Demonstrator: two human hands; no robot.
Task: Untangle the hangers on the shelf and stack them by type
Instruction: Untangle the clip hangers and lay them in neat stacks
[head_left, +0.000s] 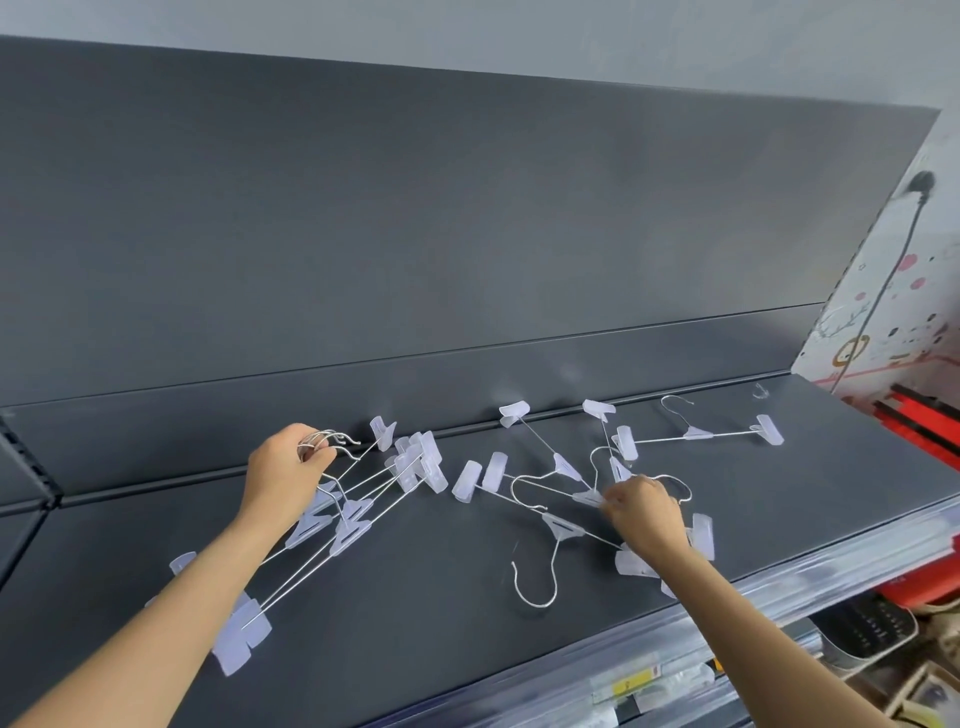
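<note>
On the dark shelf (415, 587) lie wire clip hangers with translucent plastic clips. My left hand (285, 470) grips the hooks of a gathered bundle of hangers (358, 512), whose bars fan out toward the lower left and upper right. My right hand (644, 509) pinches the centre piece of one hanger in a tangled group (561, 499) at the shelf's middle. One hanger (545, 561) of that group has its hook pointing toward the front edge. A single hanger (719, 432) lies apart at the back right.
The shelf's dark back panel (415, 234) rises behind. A clear price strip (779, 587) runs along the front edge at right. A patterned wall with a black cable (883, 291) and red items (930, 431) stand at far right. Lower shelves hold goods.
</note>
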